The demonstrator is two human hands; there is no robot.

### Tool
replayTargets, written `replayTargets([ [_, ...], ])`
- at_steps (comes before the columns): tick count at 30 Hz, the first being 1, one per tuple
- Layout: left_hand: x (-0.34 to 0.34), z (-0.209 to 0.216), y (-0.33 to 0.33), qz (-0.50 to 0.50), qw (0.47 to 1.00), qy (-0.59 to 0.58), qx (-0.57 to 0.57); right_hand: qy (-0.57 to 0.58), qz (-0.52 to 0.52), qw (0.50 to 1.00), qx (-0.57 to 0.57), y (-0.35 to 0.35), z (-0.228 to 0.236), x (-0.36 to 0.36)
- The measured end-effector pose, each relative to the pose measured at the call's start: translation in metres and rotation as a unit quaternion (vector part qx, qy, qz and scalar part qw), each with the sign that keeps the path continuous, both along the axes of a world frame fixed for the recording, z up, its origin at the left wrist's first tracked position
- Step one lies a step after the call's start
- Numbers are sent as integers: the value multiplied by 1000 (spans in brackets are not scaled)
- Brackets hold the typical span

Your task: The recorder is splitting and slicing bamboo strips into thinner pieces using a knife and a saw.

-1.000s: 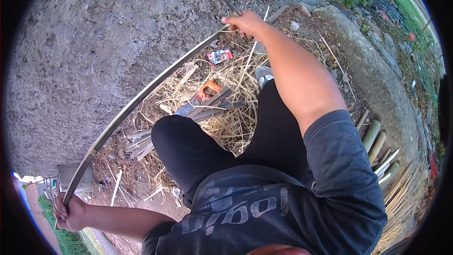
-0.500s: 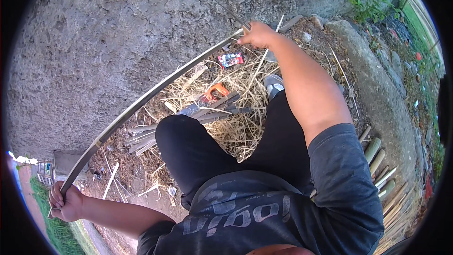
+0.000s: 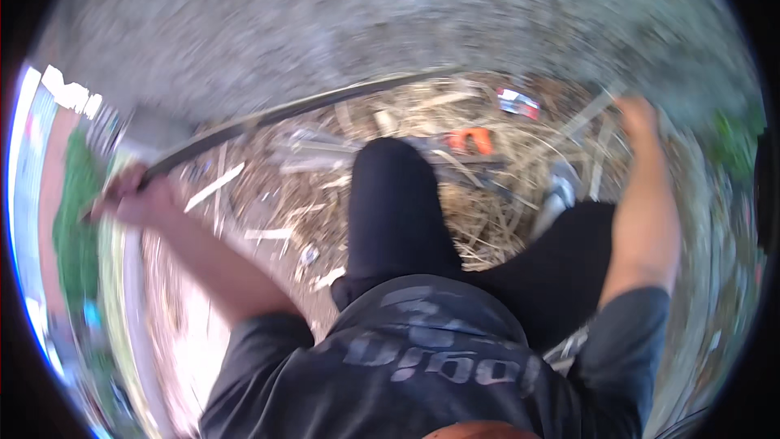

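The right hand (image 3: 638, 120), at two o'clock, is badly blurred; whether its fingers grip anything cannot be told. The left hand (image 3: 145, 197), at nine, blurs too (its fingers hide part of the dark strip (image 3: 309, 103)). Toward one, the strip's far end melts into the streaked grey surface (image 3: 390, 8).

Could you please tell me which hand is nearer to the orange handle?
Right. The right hand is to the right of the orange handle; the left hand, gripping the dark strip, is much farther off to its left.
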State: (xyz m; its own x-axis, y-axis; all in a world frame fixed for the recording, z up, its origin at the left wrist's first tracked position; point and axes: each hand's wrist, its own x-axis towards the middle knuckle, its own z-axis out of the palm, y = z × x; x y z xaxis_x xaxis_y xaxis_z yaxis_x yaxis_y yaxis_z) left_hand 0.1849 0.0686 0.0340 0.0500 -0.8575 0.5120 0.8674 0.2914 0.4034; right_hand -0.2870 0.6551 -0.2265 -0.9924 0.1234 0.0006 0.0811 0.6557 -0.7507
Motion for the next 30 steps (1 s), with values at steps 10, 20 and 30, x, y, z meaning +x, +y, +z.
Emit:
replayTargets([
  [10,-75,-21,60,-88,995,-43,-10,-28,47,991,-119,-38,19,15],
  [20,-120,-38,72,-197,979,-43,17,76,134,987,37,-53,29,2],
  [30,-142,-111,-15,-192,970,-54,135,-26,49,987,-153,-29,18,16],
])
